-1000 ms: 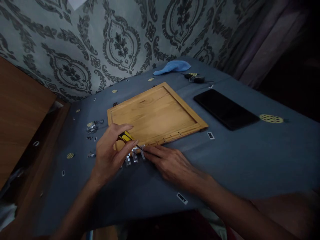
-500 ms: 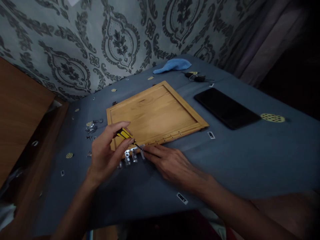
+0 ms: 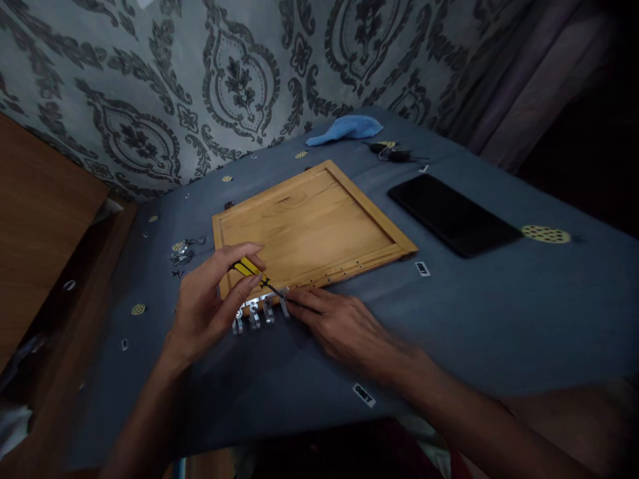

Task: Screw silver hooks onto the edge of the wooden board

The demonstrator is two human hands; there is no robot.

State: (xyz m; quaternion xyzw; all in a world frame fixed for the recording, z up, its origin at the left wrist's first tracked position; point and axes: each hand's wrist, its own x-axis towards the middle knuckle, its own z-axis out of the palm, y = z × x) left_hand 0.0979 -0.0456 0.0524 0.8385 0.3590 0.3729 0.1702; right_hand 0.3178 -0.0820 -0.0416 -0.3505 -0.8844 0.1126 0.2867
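Between its thumb and fingers, my left hand (image 3: 207, 303) holds a yellow and black screwdriver (image 3: 248, 267) whose shaft slants down to the right. The tip meets a metal bracket (image 3: 283, 303) at the near edge of a framed wooden panel (image 3: 304, 223). My right hand (image 3: 344, 326) has its fingertips pressed at that same bracket, pinching or steadying it. Several more metal brackets (image 3: 254, 314) line the edge to the left. A row of small holes runs along the edge to the right.
Loose metal pieces (image 3: 184, 251) lie left of the panel. A black phone (image 3: 454, 214) is to the right, with keys (image 3: 394, 154) and a blue cloth (image 3: 344, 130) behind. A brown wooden cabinet (image 3: 44, 233) stands at far left.
My left hand has shifted slightly left, and the screwdriver has turned in its fingers, showing more of the shaft. My right hand has stayed in place.
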